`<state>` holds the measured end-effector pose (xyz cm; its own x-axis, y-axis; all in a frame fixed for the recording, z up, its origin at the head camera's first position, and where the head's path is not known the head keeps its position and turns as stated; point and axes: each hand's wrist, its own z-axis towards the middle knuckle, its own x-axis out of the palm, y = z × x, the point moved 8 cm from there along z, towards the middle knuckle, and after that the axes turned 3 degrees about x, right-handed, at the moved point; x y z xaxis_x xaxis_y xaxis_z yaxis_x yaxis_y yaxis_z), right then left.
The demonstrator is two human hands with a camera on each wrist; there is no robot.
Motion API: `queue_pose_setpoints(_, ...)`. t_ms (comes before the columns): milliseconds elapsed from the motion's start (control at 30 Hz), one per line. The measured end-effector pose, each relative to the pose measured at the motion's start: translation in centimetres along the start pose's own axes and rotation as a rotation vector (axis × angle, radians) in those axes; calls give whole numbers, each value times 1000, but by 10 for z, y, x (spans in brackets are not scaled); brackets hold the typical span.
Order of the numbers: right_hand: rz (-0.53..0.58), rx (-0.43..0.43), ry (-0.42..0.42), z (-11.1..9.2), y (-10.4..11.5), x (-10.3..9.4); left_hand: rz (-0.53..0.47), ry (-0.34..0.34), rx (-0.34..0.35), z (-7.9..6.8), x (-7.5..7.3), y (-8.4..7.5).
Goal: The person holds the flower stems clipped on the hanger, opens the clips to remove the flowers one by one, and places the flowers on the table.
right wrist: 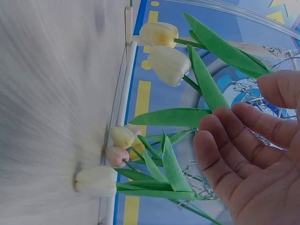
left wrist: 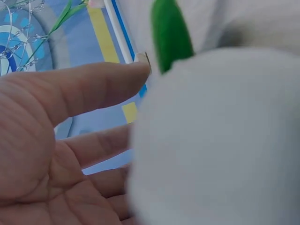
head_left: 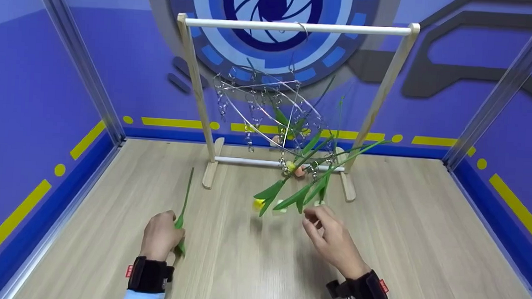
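My left hand (head_left: 161, 235) grips a tulip low on the left of the table, its green stem (head_left: 188, 191) pointing away. In the left wrist view its white bloom (left wrist: 215, 140) looms large and blurred, with the thumb at a green leaf (left wrist: 169, 33). My right hand (head_left: 332, 239) has loosely bent fingers beside several tulips hanging bloom-down from a clip hanger (head_left: 256, 86). Its fingertips are right at a leaf (right wrist: 209, 79) of a white tulip (right wrist: 168, 64) in the right wrist view. A yellow bloom (head_left: 259, 203) and a pink bloom (head_left: 300, 171) hang there too.
A wooden rack with a white top bar (head_left: 246, 25) stands at the back, the hanger hooked over it and tilted down to the right. Its feet (head_left: 347, 187) rest on the wood-grain table (head_left: 235, 268). Blue printed walls (head_left: 30, 84) enclose the back and sides.
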<state>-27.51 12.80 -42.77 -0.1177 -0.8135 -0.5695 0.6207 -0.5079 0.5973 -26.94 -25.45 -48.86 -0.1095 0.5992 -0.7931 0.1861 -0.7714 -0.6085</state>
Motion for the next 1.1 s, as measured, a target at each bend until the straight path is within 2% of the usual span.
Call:
queue_pose_setpoints(167, 3, -21, -7, 0, 1, -1, 42, -31, 60, -5, -8, -13)
queue_pose_setpoints(367, 4, -30, -1, 2, 4, -2, 64, -115, 175, -17, -21, -42)
queue_pose_setpoints(633, 49, -101, -45, 5, 15, -11, 3, -224, 333, -39, -33, -86)
queue_pose_setpoints(867, 116, -109, -49, 13, 24, -18, -27, -296, 459, -55, -34, -122)
queue_pose_setpoints(1100, 150, -72, -58, 27, 29, -19, -82, -373, 610, -67, -29, -161)
